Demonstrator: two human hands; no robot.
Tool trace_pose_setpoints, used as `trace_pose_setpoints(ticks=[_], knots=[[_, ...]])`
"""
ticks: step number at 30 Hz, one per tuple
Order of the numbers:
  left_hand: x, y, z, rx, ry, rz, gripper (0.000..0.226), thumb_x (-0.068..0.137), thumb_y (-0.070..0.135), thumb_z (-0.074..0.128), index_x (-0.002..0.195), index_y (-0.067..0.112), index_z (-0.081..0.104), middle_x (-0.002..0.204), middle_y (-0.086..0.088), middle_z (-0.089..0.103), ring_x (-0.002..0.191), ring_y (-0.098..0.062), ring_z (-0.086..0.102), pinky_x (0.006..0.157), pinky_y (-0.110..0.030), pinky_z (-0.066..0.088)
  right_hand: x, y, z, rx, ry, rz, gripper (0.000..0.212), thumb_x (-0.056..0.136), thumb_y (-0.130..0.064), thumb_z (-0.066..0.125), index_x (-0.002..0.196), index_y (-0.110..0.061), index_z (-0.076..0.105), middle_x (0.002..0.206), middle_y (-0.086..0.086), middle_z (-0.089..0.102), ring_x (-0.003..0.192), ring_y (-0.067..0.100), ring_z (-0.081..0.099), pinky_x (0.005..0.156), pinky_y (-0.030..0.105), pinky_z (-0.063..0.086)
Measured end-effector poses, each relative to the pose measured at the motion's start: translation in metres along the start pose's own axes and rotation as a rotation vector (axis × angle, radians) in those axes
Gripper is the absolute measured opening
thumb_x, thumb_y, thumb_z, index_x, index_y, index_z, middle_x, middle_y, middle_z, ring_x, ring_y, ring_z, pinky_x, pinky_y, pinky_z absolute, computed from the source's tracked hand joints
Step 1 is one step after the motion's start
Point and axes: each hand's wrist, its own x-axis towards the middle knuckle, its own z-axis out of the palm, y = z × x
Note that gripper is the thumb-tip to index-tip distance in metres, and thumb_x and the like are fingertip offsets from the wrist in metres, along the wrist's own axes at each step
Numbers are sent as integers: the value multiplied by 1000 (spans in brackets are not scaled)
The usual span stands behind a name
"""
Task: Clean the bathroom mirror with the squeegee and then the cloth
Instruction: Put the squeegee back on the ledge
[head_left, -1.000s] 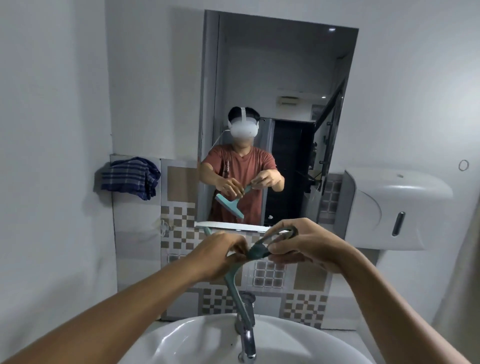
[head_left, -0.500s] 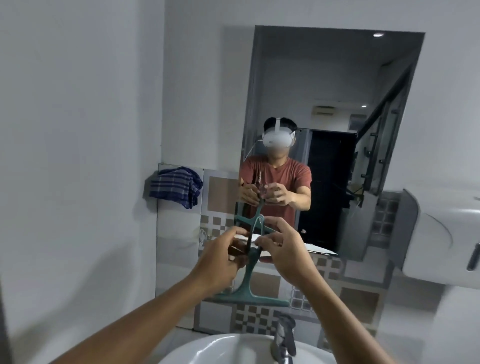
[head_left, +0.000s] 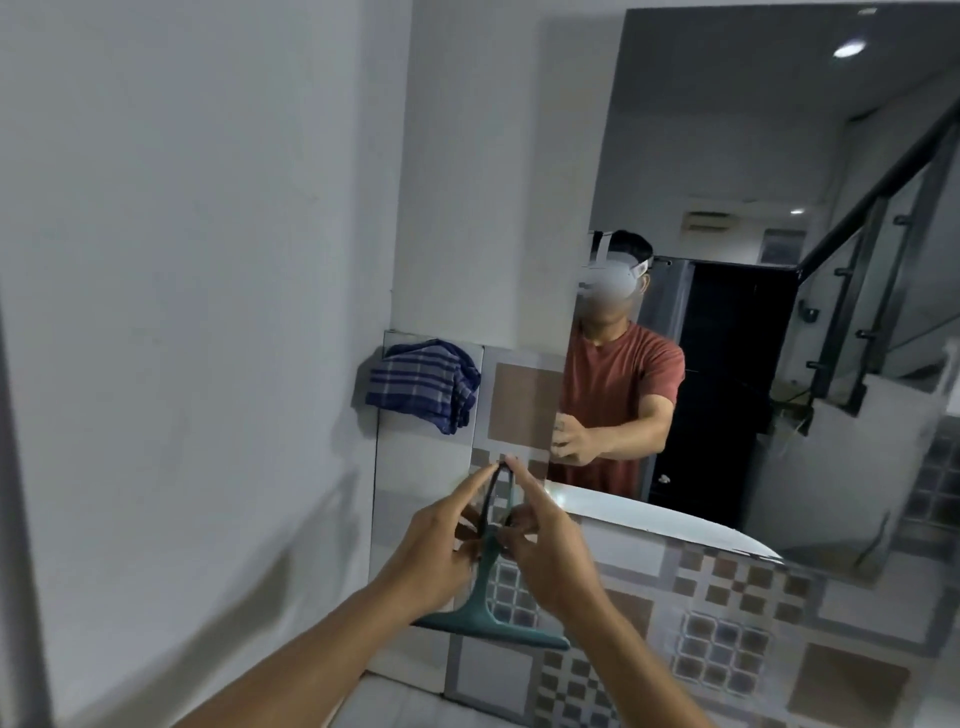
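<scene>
A teal squeegee (head_left: 485, 603) hangs blade-down in front of the tiled wall, left of the mirror (head_left: 779, 156). My left hand (head_left: 441, 540) and my right hand (head_left: 545, 540) both pinch the dark loop at the top of its handle, forefingers raised against the tiles. A blue checked cloth (head_left: 423, 384) hangs bunched on the wall above and to the left of my hands. The mirror shows my reflection in a red shirt.
A plain white wall (head_left: 182, 312) fills the left side. Patterned brown and grey tiles (head_left: 727, 623) cover the wall under the mirror. A thin white ledge (head_left: 665, 514) runs along the mirror's lower edge.
The view has swung left, so the sink and the white dispenser have left the frame. My hands have carried the squeegee left, off the mirror and onto the tiles below the cloth.
</scene>
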Motion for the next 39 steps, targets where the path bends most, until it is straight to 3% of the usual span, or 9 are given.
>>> trace_pose_setpoints(ticks=[3, 7, 12, 17, 21, 25, 31, 35, 39], knots=[[13, -27, 2, 15, 10, -29, 94, 91, 0, 67, 152, 53, 18, 109, 9, 60, 94, -10, 65, 96, -24, 54, 21, 10, 19, 55, 13, 27, 85, 95, 7, 58, 151, -49, 25, 99, -4, 66, 89, 7, 67, 76, 18, 58], [31, -58, 11, 36, 45, -10, 100, 91, 1, 67, 142, 66, 11, 107, 5, 63, 94, -11, 66, 92, -23, 55, 50, 30, 46, 78, 59, 71, 89, 94, 8, 58, 146, -57, 28, 96, -3, 66, 88, 13, 68, 82, 35, 61], [46, -88, 25, -1, 72, -72, 89, 91, 2, 66, 150, 53, 21, 111, 2, 61, 92, -10, 64, 91, -33, 58, 65, 44, 67, -27, 118, 73, 83, 97, 5, 54, 153, -50, 25, 125, -3, 59, 91, 6, 65, 77, 21, 59], [46, -107, 37, 68, 19, -114, 83, 95, 8, 63, 152, 47, 18, 120, 0, 61, 85, 1, 60, 83, -12, 53, 62, 61, 84, -62, 106, 106, 73, 101, 2, 49, 153, -45, 28, 141, 2, 54, 106, 14, 66, 86, 34, 61], [38, -120, 48, 91, 19, -136, 85, 95, 8, 63, 145, 55, 14, 120, 4, 59, 87, 3, 57, 94, -21, 54, 56, 70, 89, -125, 77, 128, 79, 100, 2, 52, 152, -48, 21, 141, 0, 55, 109, 12, 64, 89, 29, 59], [34, -120, 49, 44, 17, -155, 89, 94, 6, 64, 143, 62, 16, 123, 2, 59, 96, -4, 62, 92, -29, 57, 49, 73, 84, -164, 38, 90, 84, 98, 2, 54, 150, -54, 18, 135, -3, 60, 96, 6, 62, 74, 20, 58], [21, -95, 21, 196, 27, -136, 81, 92, 11, 67, 153, 44, 25, 113, 8, 55, 95, -4, 58, 81, -25, 58, 40, 51, 54, -206, 75, 16, 64, 102, -11, 50, 156, -38, 26, 148, -3, 51, 108, 10, 62, 84, 27, 57], [24, -62, -21, 375, 167, 62, 21, 98, 37, 56, 111, 27, 68, 85, 13, 69, 67, -2, 58, 62, -20, 52, 53, 14, 27, -249, 171, -148, 47, 104, -20, 48, 150, -27, 41, 147, -2, 53, 122, 15, 59, 97, 33, 54], [48, -19, -65, 495, 418, 338, 34, 98, 36, 50, 69, 23, 61, 53, 18, 40, 43, -4, 33, 48, -7, 19, 86, -32, 2, -292, 267, -295, 41, 105, -20, 45, 146, -19, 47, 136, 3, 58, 122, 20, 55, 92, 30, 47]])
